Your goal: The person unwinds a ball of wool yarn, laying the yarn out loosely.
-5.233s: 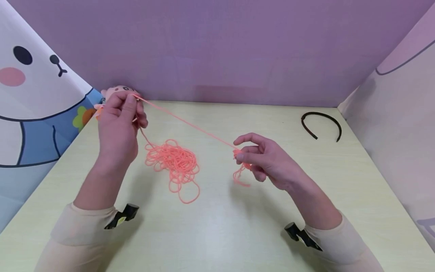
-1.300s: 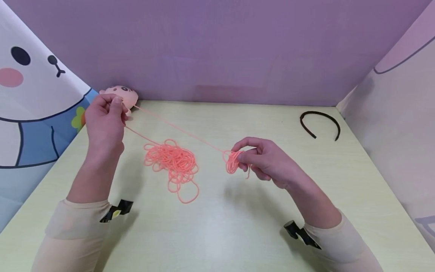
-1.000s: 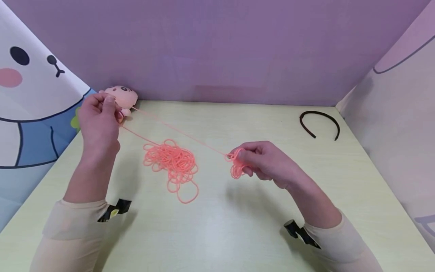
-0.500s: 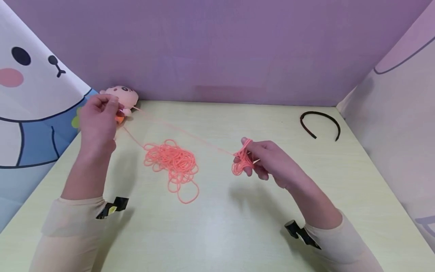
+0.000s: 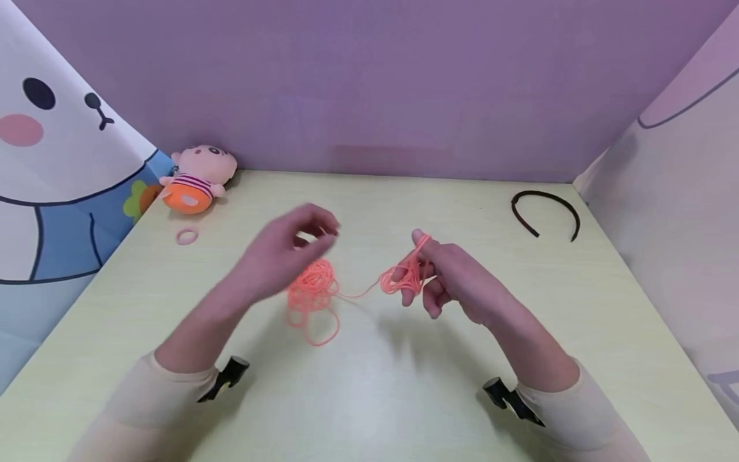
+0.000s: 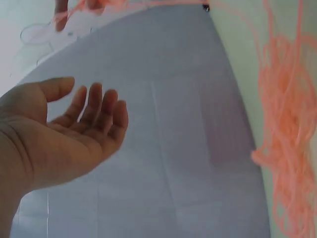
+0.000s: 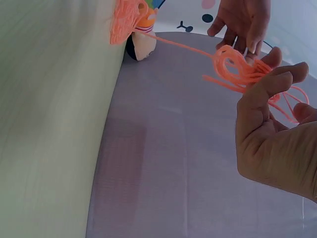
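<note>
A loose pile of coral-pink yarn (image 5: 312,292) lies on the table, left of the middle. From it a slack strand runs to a small bundle of yarn loops (image 5: 407,273) on my right hand (image 5: 462,276). These loops pass over the raised thumb and across the fingers, which are bent in the right wrist view and hold the bundle above the table. Above the pile, my left hand (image 5: 283,250) partly covers it in the head view. The left wrist view shows that hand (image 6: 74,134) with relaxed, slightly bent fingers and nothing between them.
A pink plush toy (image 5: 202,170) in orange shorts sits at the back left corner, with a small pink ring (image 5: 186,237) in front of it. A dark headband (image 5: 545,194) lies at the back right. Fabric walls (image 5: 392,96) enclose the table.
My left hand has let go of the strand it drew out at the far left and moved right, over the pile. The taut strand now hangs slack. More loops sit on my right hand.
</note>
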A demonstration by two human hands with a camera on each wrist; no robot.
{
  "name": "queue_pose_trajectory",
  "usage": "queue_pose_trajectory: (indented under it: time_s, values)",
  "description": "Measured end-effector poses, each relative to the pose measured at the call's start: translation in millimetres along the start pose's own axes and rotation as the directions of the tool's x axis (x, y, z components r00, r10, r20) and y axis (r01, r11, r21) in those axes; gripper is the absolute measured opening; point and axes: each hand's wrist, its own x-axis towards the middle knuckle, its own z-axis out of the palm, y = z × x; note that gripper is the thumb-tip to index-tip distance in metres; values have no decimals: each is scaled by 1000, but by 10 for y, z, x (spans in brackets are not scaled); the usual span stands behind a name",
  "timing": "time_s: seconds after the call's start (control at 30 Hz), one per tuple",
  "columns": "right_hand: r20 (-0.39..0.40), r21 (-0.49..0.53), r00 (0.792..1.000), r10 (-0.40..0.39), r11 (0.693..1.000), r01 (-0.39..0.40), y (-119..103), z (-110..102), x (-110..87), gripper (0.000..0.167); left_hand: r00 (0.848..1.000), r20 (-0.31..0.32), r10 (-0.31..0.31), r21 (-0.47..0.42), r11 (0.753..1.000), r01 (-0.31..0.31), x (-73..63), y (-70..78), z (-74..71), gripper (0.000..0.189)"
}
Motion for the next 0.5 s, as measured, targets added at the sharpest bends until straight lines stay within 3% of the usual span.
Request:
queue_pose_trajectory:
  time_s: [0.07,0.17,0.23,0.3,0.37,0.5]
  values:
    - [26,10,1000,-2,1000,2,-2,4,-6,72,993,103,64,-25,998,-62,-21,6,142,19]
    - [81,28,997,-15,1000,13,-5,12,-9,79,963,230,140,-66,990,-128,-52,3,316,26]
    - [119,36,993,-29,999,25,-4,17,-11,82,941,296,163,-99,985,-140,-68,3,401,30]
    - [163,34,985,-54,998,49,0,18,-13,84,928,338,158,-132,984,-119,-82,3,459,31]
    - [200,36,977,-69,997,63,3,18,-18,86,931,343,128,-146,986,-82,-94,11,490,25]
    - [252,26,964,-82,997,77,7,18,-19,88,957,283,61,-120,992,-27,-111,38,484,10]
